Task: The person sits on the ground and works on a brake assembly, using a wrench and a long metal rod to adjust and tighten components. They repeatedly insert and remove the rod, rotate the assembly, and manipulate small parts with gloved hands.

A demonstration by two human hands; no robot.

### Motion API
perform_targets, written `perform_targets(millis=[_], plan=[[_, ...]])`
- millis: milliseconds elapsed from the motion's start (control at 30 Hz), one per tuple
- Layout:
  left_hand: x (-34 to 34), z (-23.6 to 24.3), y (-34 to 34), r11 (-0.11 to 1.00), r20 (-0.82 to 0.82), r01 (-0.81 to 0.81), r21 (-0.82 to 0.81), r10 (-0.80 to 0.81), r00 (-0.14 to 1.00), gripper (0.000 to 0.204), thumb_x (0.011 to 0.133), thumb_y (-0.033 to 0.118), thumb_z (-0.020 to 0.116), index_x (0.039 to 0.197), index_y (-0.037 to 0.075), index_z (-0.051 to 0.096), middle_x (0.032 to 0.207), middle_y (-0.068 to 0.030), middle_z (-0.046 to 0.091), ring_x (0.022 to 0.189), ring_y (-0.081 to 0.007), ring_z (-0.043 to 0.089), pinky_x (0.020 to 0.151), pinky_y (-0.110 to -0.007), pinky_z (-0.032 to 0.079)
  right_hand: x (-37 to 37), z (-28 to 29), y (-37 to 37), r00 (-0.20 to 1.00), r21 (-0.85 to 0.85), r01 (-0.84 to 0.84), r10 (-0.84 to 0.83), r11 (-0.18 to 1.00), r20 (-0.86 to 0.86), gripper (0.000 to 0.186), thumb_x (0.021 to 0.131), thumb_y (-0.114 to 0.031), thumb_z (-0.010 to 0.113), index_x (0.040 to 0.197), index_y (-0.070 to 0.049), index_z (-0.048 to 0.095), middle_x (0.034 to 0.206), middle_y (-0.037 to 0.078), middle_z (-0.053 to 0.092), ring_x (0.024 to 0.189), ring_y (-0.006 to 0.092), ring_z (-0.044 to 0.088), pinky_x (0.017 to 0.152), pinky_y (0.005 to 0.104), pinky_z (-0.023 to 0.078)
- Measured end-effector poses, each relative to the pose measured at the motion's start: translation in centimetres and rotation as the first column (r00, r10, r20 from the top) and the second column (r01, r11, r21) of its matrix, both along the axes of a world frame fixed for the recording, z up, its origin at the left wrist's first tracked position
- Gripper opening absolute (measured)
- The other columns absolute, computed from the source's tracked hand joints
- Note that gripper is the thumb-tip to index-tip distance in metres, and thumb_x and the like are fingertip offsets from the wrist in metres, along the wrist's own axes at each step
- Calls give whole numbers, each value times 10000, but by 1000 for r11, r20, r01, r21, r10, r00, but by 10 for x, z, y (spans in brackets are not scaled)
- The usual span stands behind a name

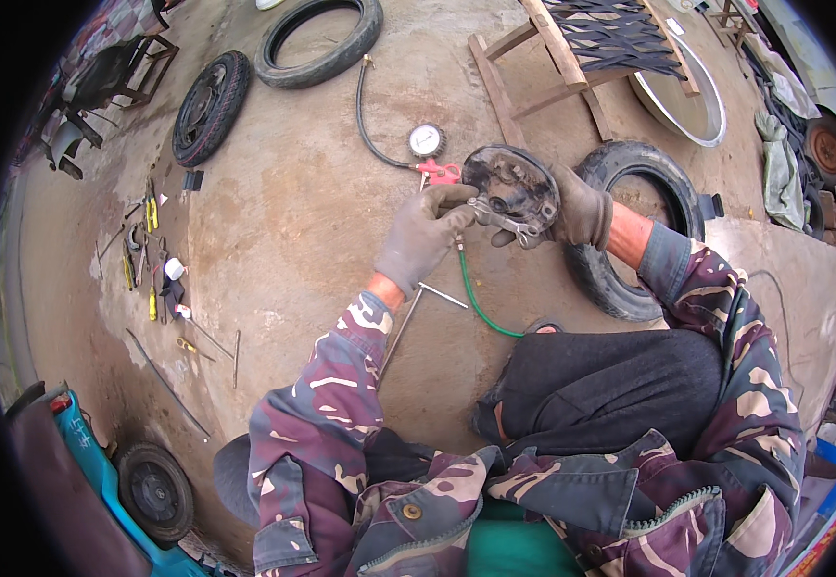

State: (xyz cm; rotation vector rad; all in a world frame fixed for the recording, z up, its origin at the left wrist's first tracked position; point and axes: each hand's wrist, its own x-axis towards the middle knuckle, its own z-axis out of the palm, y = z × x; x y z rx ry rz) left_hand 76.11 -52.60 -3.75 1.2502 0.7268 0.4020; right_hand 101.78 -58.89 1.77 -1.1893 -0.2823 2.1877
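My right hand, in a grey glove, grips the right edge of a round, greasy black brake plate, held up in front of me. Across the plate's lower side lies a silver wrench. Its left end is pinched between the fingers and thumb of my left hand, also gloved. Just behind them, a red tire inflator with a round pressure gauge rests on the floor. Part of the inflator is hidden by the plate and my left hand.
Tires lie at the right and far middle; a tired wheel is far left. Screwdrivers and pliers are scattered left. A green hose and metal T-bar lie near my knees. A wooden stool stands beyond.
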Motion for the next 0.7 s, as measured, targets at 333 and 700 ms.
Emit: perform_targets(millis=[333,700], plan=[[2,2,-6,963,89,-176,-202,197,976,350,1010,100,745,1305,-65,654,1180,-118,745,1058,-173,708,957,-314,567,-1,-17,-1,997,37,65,-64,997,-34,728,1066,-699,343,1556,-192,524,1372,153,718,1064,393,775,674,451,687],[10,7,-9,935,90,-326,-138,340,936,420,989,46,756,1376,-52,624,1128,-91,737,1038,-160,703,933,-303,564,-7,-25,0,989,155,135,-124,979,-78,750,1076,-660,376,1625,-155,444,1502,151,636,1164,449,735,691,362,669]])
